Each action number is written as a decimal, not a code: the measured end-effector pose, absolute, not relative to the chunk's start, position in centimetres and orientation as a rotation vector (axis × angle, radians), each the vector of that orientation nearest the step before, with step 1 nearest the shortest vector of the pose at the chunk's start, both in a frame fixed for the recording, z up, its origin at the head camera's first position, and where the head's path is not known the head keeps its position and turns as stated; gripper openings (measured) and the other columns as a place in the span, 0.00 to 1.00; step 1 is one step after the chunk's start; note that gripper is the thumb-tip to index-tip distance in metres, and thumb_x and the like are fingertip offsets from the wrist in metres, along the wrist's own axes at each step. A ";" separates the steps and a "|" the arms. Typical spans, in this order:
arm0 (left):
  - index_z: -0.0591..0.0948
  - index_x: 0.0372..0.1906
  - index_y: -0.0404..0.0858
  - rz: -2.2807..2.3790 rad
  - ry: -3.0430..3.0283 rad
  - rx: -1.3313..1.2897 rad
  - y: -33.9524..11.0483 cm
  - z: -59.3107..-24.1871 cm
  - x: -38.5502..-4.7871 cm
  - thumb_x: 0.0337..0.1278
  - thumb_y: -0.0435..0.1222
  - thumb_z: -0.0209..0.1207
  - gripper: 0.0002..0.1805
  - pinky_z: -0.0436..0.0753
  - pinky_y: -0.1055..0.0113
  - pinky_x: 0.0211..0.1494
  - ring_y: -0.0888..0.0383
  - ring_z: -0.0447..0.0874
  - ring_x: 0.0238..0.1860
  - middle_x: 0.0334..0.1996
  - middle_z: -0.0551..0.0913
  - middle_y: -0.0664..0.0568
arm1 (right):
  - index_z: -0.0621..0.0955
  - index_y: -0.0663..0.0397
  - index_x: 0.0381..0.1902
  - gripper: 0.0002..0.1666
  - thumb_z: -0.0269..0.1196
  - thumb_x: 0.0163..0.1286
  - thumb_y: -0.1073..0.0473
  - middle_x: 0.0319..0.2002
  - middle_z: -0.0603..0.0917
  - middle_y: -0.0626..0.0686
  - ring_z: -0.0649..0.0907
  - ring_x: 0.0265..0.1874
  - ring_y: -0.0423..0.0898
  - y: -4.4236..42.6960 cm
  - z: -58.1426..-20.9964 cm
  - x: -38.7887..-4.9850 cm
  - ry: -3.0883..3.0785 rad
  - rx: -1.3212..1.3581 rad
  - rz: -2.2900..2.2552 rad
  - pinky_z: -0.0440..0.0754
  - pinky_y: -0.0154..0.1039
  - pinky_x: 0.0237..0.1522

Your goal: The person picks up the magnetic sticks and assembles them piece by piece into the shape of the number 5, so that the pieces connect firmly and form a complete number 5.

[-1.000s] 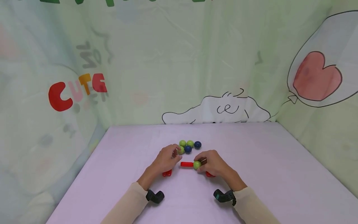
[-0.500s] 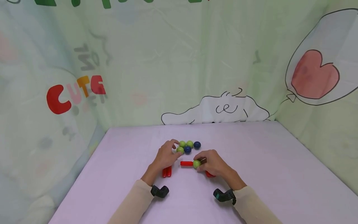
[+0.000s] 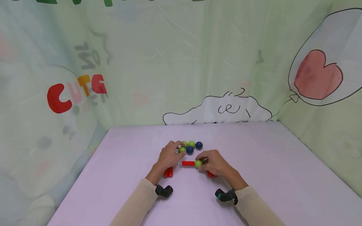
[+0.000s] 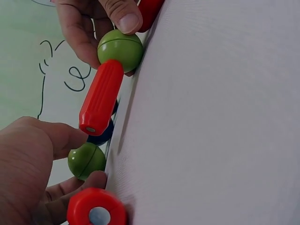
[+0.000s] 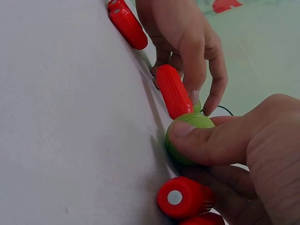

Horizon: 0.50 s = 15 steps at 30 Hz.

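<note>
My right hand pinches a green ball, with a red ribbed magnetic stick attached to it and sticking out toward the left. The ball is held just at the table surface. The left hand has its thumb and fingers curled around another green ball at the near left of a ball cluster. How firmly it grips is hard to tell. Behind that lie two more green balls and two dark blue balls.
Beside the left hand lies a pair of red sticks with metal discs in their ends. More red sticks lie under the right hand, partly hidden. The lilac tabletop meets a printed curtain at the back.
The left hand has shifted slightly forward, its fingers coming around the near-left green ball. The right hand stays in place with its ball and stick.
</note>
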State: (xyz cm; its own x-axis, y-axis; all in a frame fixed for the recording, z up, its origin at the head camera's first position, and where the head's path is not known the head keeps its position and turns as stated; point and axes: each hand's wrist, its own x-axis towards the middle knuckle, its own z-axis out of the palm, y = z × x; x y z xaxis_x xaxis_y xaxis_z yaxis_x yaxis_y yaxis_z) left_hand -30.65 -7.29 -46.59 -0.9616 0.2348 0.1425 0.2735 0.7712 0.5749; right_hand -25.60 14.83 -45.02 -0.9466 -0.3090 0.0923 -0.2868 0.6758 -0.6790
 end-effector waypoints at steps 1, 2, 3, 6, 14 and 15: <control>0.81 0.60 0.55 -0.945 -2.904 -0.416 -7.2 -46.6 -30.7 0.64 0.49 0.65 0.20 0.80 0.62 0.43 0.56 0.77 0.41 0.46 0.77 0.53 | 0.89 0.53 0.45 0.19 0.77 0.53 0.69 0.41 0.88 0.47 0.84 0.42 0.45 14.9 -45.0 -25.6 2.848 -0.508 -1.147 0.83 0.48 0.53; 0.81 0.59 0.55 -0.939 -2.907 -0.418 -7.2 -46.7 -30.7 0.64 0.49 0.65 0.20 0.79 0.63 0.41 0.56 0.77 0.40 0.45 0.77 0.53 | 0.89 0.53 0.45 0.19 0.77 0.53 0.69 0.41 0.88 0.47 0.84 0.42 0.45 14.9 -45.0 -25.6 2.849 -0.509 -1.147 0.83 0.48 0.53; 0.82 0.59 0.55 -0.938 -2.909 -0.418 -7.1 -46.7 -30.7 0.64 0.48 0.65 0.19 0.78 0.63 0.41 0.57 0.76 0.39 0.44 0.76 0.54 | 0.89 0.53 0.45 0.19 0.77 0.53 0.69 0.41 0.88 0.47 0.84 0.42 0.45 15.0 -45.0 -25.6 2.848 -0.512 -1.147 0.83 0.48 0.53; 0.82 0.57 0.54 -0.953 -2.901 -0.423 -7.1 -46.7 -30.7 0.64 0.47 0.65 0.18 0.78 0.63 0.40 0.57 0.76 0.38 0.43 0.76 0.54 | 0.89 0.53 0.44 0.19 0.77 0.53 0.69 0.41 0.87 0.47 0.84 0.42 0.45 15.0 -44.9 -25.5 2.846 -0.511 -1.155 0.83 0.48 0.52; 0.83 0.56 0.52 -1.043 -2.892 -0.434 -7.5 -46.4 -30.4 0.65 0.43 0.64 0.16 0.81 0.59 0.45 0.56 0.79 0.40 0.49 0.82 0.51 | 0.88 0.55 0.45 0.20 0.76 0.54 0.70 0.42 0.87 0.49 0.84 0.43 0.46 15.1 -44.8 -25.3 2.818 -0.534 -1.186 0.84 0.48 0.52; 0.83 0.56 0.51 -1.051 -2.890 -0.435 -7.5 -46.4 -30.4 0.65 0.43 0.64 0.16 0.81 0.59 0.45 0.55 0.79 0.40 0.49 0.82 0.51 | 0.88 0.55 0.45 0.20 0.76 0.54 0.70 0.42 0.87 0.49 0.84 0.43 0.46 15.1 -44.8 -25.3 2.817 -0.540 -1.189 0.84 0.48 0.52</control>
